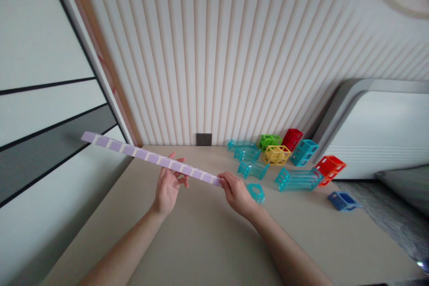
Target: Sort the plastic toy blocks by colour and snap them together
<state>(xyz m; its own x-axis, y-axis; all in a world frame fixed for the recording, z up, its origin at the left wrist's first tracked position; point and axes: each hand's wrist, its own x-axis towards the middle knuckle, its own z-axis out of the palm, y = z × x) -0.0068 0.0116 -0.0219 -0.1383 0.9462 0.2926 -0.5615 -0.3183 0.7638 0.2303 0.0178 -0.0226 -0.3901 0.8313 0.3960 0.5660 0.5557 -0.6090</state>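
A long, narrow purple strip (147, 156), banded with pale cross lines, is held above the table and slants down to the right. My right hand (237, 194) pinches its right end between thumb and fingers. Near the strip's middle, my left hand (168, 187) is open, fingers spread, with the palm up; some fingers lie behind the strip, and I cannot tell whether they touch it. Just right of my right hand lies a teal see-through ring piece (256, 192) on the table.
Teal curved track pieces (254, 170), a teal straight track piece (299, 179) and frame blocks in green (270, 141), yellow (276, 155), red (292, 139), teal (304, 152), orange (330, 169) and blue (343, 201) stand on the table (201, 241). A ribbed wall (187, 62) with a socket (204, 139) rises behind.
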